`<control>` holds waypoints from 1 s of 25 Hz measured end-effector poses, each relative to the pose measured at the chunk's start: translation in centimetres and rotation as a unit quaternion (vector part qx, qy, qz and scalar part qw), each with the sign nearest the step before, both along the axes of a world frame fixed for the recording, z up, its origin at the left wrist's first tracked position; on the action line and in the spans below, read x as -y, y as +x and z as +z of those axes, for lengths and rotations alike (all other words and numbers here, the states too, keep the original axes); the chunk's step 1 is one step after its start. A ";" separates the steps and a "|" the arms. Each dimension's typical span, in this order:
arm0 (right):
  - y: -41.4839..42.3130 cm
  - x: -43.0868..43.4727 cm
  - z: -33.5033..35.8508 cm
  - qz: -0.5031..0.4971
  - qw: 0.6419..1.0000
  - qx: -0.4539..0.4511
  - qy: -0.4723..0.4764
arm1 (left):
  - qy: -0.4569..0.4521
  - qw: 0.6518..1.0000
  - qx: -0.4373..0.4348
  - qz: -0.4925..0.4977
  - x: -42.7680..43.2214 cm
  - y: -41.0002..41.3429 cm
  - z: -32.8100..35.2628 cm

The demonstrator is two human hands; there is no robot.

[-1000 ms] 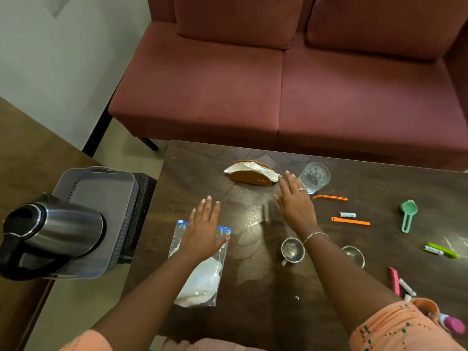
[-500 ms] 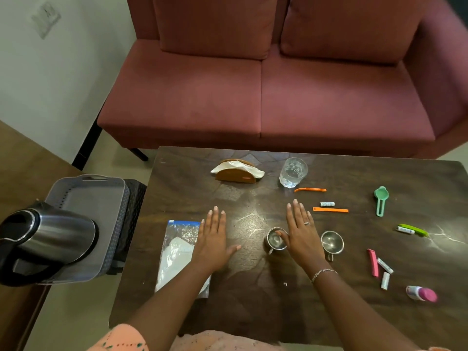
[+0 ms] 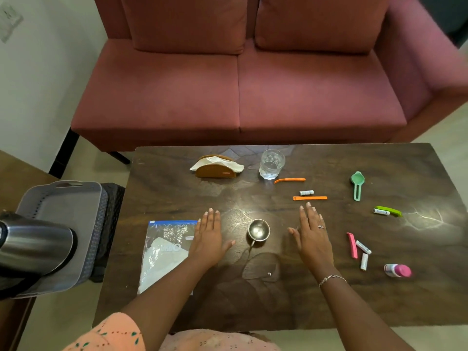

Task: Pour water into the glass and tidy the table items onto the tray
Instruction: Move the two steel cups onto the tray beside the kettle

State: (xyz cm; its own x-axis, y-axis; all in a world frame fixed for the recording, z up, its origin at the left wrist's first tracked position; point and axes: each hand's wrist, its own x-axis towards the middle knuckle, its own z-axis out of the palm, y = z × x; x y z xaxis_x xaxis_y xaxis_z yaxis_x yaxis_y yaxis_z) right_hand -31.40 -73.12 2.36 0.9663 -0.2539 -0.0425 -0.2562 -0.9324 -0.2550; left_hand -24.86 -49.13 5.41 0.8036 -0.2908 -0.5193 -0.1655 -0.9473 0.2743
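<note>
**Long reach, crowded landing zone**

Your glass (image 3: 271, 164) stands upright near the far edge of the table (image 3: 177, 196), between the napkin holder (image 3: 216, 170) and an orange clip (image 3: 290, 180) lying just beside its base. A careless pour could soak the napkins, and a knock from the spout could tip the glass. Your left hand (image 3: 210, 239) and right hand (image 3: 312, 240) lie flat, fingers straight, holding nothing, either side of the steel cup (image 3: 258, 230). The kettle (image 3: 33, 247) sits off to your left, overlapping the tray (image 3: 65, 206). Swinging it across could clip that cup.
</note>
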 end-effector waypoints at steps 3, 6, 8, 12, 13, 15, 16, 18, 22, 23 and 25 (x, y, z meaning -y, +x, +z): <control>-1.5 1.9 -0.6 -0.045 0.999 0.011 0.028 | -0.048 0.997 -0.047 0.036 1.4 -0.2 -0.5; -3.2 3.5 -1.3 -0.098 0.993 0.035 0.064 | -0.101 0.980 -0.119 0.124 2.8 -0.1 -1.1; -4.2 4.4 -1.8 -0.135 0.986 0.048 0.088 | -0.111 0.963 -0.166 0.181 3.8 -0.3 -1.8; -5.0 5.1 -2.9 -0.223 0.961 0.020 0.160 | -0.168 0.915 -0.221 0.294 5.8 -0.3 -4.0; -5.0 5.1 -3.2 -0.240 0.955 0.000 0.175 | -0.177 0.903 -0.228 0.317 6.2 -0.1 -4.5; -4.6 5.3 -4.2 -0.274 0.934 -0.063 0.220 | -0.178 0.887 -0.246 0.347 6.8 0.1 -5.3; -4.3 5.4 -4.9 -0.296 0.916 -0.099 0.252 | -0.166 0.884 -0.259 0.353 7.1 0.2 -5.7; -3.7 5.5 -6.4 -0.342 0.871 -0.137 0.324 | -0.149 0.873 -0.286 0.366 7.4 0.0 -6.3; -2.7 5.2 -7.5 -0.464 0.739 -0.110 0.476 | -0.154 0.847 -0.314 0.401 7.8 -0.4 -7.7; -2.5 5.2 -7.7 -0.482 0.717 -0.106 0.491 | -0.160 0.842 -0.313 0.410 7.9 -0.4 -8.2; -2.1 5.3 -8.4 -0.505 0.682 -0.104 0.519 | -0.172 0.837 -0.308 0.418 8.2 -0.4 -8.8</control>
